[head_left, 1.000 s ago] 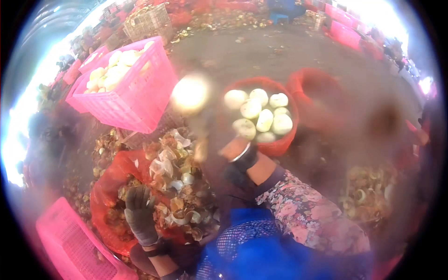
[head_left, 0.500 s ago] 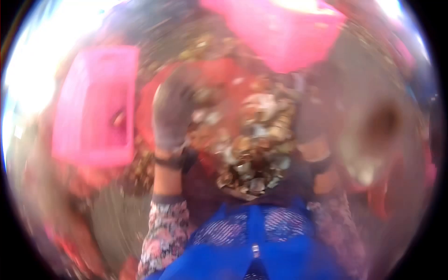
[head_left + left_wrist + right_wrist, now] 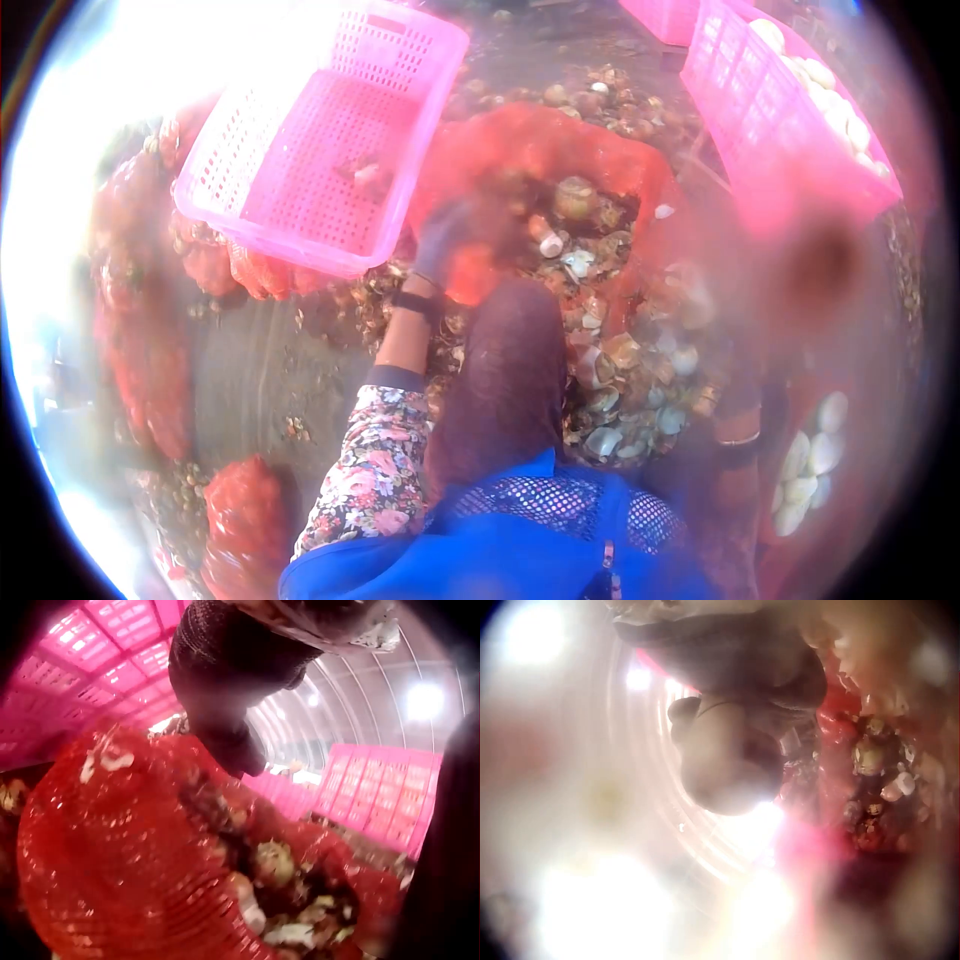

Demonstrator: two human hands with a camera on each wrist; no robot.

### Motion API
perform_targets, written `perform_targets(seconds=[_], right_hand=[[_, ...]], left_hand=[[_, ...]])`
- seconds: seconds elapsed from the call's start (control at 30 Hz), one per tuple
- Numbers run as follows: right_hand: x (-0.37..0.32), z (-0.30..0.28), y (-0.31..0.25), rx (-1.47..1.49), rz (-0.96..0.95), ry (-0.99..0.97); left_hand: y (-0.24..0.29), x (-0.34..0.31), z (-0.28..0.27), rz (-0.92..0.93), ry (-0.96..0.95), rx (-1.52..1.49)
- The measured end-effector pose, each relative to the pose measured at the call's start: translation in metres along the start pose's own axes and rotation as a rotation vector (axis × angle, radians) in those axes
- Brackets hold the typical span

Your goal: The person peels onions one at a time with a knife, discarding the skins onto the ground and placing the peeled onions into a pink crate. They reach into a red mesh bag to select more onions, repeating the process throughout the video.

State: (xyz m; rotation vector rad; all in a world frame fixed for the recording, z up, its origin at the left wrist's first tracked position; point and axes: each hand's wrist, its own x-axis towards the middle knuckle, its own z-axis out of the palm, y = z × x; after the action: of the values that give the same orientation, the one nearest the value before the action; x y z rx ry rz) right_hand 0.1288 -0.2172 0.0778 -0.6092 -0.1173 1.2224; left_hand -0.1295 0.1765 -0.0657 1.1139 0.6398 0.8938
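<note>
My left hand [image 3: 445, 240], in a dark glove and blurred, reaches over the left part of an open red mesh bag [image 3: 560, 135]. Brown onions [image 3: 575, 198] and scraps show in the bag's mouth. Up close in the left wrist view, the gloved fingers [image 3: 232, 682] point down just above the mesh, spread from the thumb side. My right hand is mostly lost in blur in the head view, right of the peelings [image 3: 625, 380]. The right wrist view shows that gloved hand [image 3: 739, 697] with bent fingers; I cannot tell if it holds anything.
An empty-looking pink crate [image 3: 330, 150] stands left of the bag. Another pink crate [image 3: 750, 120] holds peeled white onions [image 3: 835, 105] at the upper right. More white onions [image 3: 805, 465] sit at lower right. Filled red mesh sacks [image 3: 245, 525] lie on the left.
The head view has swung left, so the bag is now central. The right hand has left the basket of white onions. The left hand has come lower over the bag.
</note>
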Motion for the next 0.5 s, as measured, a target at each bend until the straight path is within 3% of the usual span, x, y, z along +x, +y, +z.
perform_targets(seconds=[0.13, 0.17, 0.23, 0.3, 0.37, 0.43, 0.5], right_hand=[[-0.001, 0.033, -0.001, -0.051, -0.040, 0.162], [0.002, 0.022, -0.004, -0.037, -0.013, 0.108], [0.006, 0.024, -0.005, -0.077, -0.041, 0.149], [0.007, 0.014, -0.007, -0.021, -0.057, 0.146], [0.010, 0.008, -0.008, -0.015, -0.045, 0.133], [0.011, 0.006, -0.003, -0.079, -0.062, 0.165], [0.015, 0.007, 0.005, -0.040, -0.051, 0.189]], left_hand=[[-0.018, -0.021, 0.028, 0.114, -0.077, 0.531], [-0.019, -0.025, 0.030, 0.160, -0.117, 0.712], [0.006, -0.044, 0.035, 0.002, -0.197, 1.049], [-0.029, -0.028, -0.006, -0.170, -0.334, 1.378], [-0.038, -0.035, -0.044, -0.298, -0.353, 1.563], [-0.031, -0.050, -0.075, -0.367, -0.286, 1.615], [-0.033, -0.061, -0.098, -0.299, -0.203, 1.621]])
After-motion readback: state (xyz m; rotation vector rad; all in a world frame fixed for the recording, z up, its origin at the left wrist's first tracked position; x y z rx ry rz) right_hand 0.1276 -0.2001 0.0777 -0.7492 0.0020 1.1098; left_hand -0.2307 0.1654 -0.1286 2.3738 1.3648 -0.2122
